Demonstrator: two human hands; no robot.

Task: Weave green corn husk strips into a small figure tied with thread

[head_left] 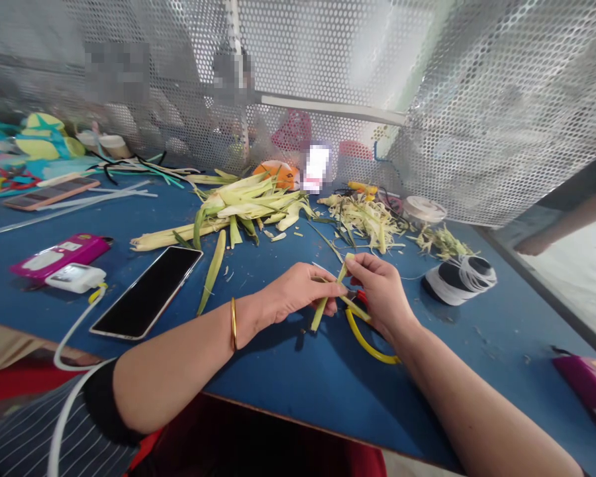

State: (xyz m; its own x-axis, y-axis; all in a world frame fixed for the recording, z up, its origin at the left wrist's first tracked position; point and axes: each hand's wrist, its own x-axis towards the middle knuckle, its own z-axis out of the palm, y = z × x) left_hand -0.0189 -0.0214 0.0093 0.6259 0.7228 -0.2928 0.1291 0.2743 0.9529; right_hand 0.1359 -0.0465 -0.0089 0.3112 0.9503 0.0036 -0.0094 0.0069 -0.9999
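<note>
My left hand (298, 291) and my right hand (382, 291) meet over the blue table (288, 377), both pinching a pale green leaf strip (328, 298) that stands tilted between them. The left fingers are closed on the strip's middle. The right thumb and fingers grip its upper end, and yellow-handled scissors (367, 341) hang from the same hand, their loop lying on the table. A gold bangle sits on my left wrist.
A pile of green leaves (243, 205) and shredded trimmings (365, 218) lie further back. A black phone (146, 291), a pink power bank (59, 255), a white charger (74, 278), a thread spool (459, 278) and a pink object (589, 391) lie around. Perforated mesh screens the rear.
</note>
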